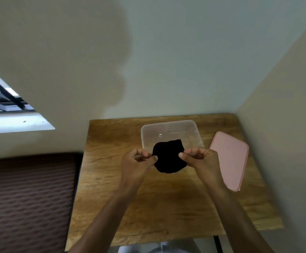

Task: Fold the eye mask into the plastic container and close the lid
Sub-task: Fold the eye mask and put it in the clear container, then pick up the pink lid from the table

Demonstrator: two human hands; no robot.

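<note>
A black eye mask (168,156), folded into a rounded bundle, hangs in the air just in front of the near rim of the clear plastic container (172,126). My left hand (139,161) pinches its left edge between thumb and fingers. My right hand (197,157) pinches its right edge the same way. The container stands open at the back of the wooden table, with nothing seen inside it. Its pink lid (230,159) lies flat on the table to the right of the container and my right hand.
The wooden table (112,189) stands in a corner, with walls behind it and to its right. A brown patterned surface (28,198) lies left of the table. A window (2,99) is on the left wall.
</note>
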